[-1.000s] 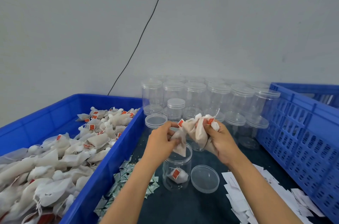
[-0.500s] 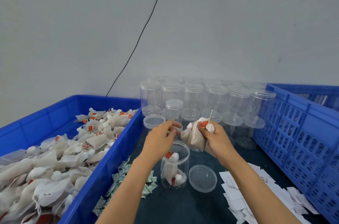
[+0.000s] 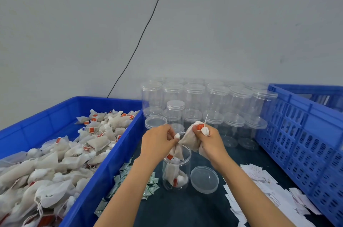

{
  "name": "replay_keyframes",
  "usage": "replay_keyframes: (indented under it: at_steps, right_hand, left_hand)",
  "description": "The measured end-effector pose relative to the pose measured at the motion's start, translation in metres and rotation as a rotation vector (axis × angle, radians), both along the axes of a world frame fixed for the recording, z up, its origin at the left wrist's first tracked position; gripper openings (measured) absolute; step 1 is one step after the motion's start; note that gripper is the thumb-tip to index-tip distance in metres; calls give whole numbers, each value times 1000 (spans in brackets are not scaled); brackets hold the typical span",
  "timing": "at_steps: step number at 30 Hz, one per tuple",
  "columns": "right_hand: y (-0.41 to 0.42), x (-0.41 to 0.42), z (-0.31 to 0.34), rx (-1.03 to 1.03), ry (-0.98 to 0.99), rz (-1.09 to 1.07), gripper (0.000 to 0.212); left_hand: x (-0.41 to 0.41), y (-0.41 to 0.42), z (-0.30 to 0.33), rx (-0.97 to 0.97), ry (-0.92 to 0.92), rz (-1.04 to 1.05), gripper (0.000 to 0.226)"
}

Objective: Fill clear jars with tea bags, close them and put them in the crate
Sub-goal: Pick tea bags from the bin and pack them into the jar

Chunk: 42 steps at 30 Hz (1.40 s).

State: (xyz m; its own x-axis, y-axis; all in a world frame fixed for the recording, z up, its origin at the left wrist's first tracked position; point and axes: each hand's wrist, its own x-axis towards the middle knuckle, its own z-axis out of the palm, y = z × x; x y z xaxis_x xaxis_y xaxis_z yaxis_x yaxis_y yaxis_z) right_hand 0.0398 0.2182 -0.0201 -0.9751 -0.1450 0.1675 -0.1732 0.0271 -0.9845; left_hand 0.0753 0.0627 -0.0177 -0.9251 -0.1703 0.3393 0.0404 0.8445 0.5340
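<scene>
A grey wall (image 3: pixel 222 22) fills the whole upper half of the frame, a thin black cable (image 3: pixel 146 28) running down it to the left-centre; lower left, the big blue bin (image 3: pixel 104 176) sits heaped with loose tea bags (image 3: pixel 55 161), pale pouches with red tags and white strings; along the right edge stands the blue crate (image 3: pixel 300 143), slotted walls, only a corner of its inside visible; between the two lies the dark table top (image 3: pixel 185 212); at the back centre, against the wall, a crowd of lidded empty jars (image 3: pixel 204 100) stacked in two tiers; lower right, a spread of white paper slips (image 3: pixel 269 189); by the bin wall, a scatter of small green-and-white sachets (image 3: pixel 148 186); now centre frame, the open jar (image 3: pixel 176 169) stands upright on the table, a few tea bags already inside; just to its right its lid (image 3: pixel 204 179) lies flat; above the jar mouth, the left hand (image 3: pixel 157 143) pinches one tea bag (image 3: pixel 176 152) by its top, the pouch hanging into the jar's opening; the right hand (image 3: pixel 209 141), close beside, is clenched round a bunch of tea bags (image 3: pixel 191 137), a red tag and white knot poking out above its fingers.
</scene>
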Motion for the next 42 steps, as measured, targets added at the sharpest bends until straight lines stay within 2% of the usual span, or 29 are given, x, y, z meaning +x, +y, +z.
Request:
replay_keyframes:
  at_steps: [3,5,7,9,11,13,15,17,19,21,22,25,28,31,33,36,40,42]
  right_hand:
    - [4,-3,1,-18,6,-41,14]
    - [7,-5,-1,-34,7,-52,5]
    - [9,-5,0,-50,32,-73,16]
    - [10,-6,0,-32,39,-88,15]
    - [10,-6,1,1,32,-92,11]
    - [10,-6,2,6,6,-92,8]
    - [8,-5,5,0,-3,-65,6]
    - [7,-4,7,4,6,-30,6]
    - [5,-4,9,15,38,-8,8]
    - [2,-2,13,12,65,33,11]
    - [-1,-1,14,12,70,52,12]
    - [-9,3,15,3,58,67,19]
    - [-12,4,12,-17,68,51,29]
    - [-9,3,14,-79,82,29,36]
    - [-7,1,16,-109,68,-10,39]
    - [-6,-1,18,-103,62,-30,45]
    - [-2,-3,13,65,86,-114,64]
    - [1,-6,12,124,78,-139,67]
  left_hand:
    - [-3,5,-1,-206,-162,-58,19]
    - [-5,12,2,-392,-269,-124,25]
    - [-6,20,5,-559,-356,-195,24]
    - [-7,26,7,-617,-457,-250,28]
    - [-8,28,9,-554,-560,-282,33]
    - [-7,27,12,-412,-583,-274,33]
    - [-6,22,21,-328,-474,-218,27]
    - [-5,17,32,-247,-259,-117,20]
    - [-4,12,39,19,-66,-114,14]
    - [-1,13,42,278,-16,-225,14]
    - [0,13,41,334,-21,-262,19]
    - [-3,10,31,272,-2,-227,32]
    - [-4,1,19,264,51,-117,18]
    - [-2,-4,12,64,51,-42,11]
    - [-1,-4,8,-75,14,-35,6]
    - [-4,0,3,-234,-48,-66,12]
    - [-11,10,2,-279,-171,-170,11]
    - [-15,14,0,-291,-284,-209,11]
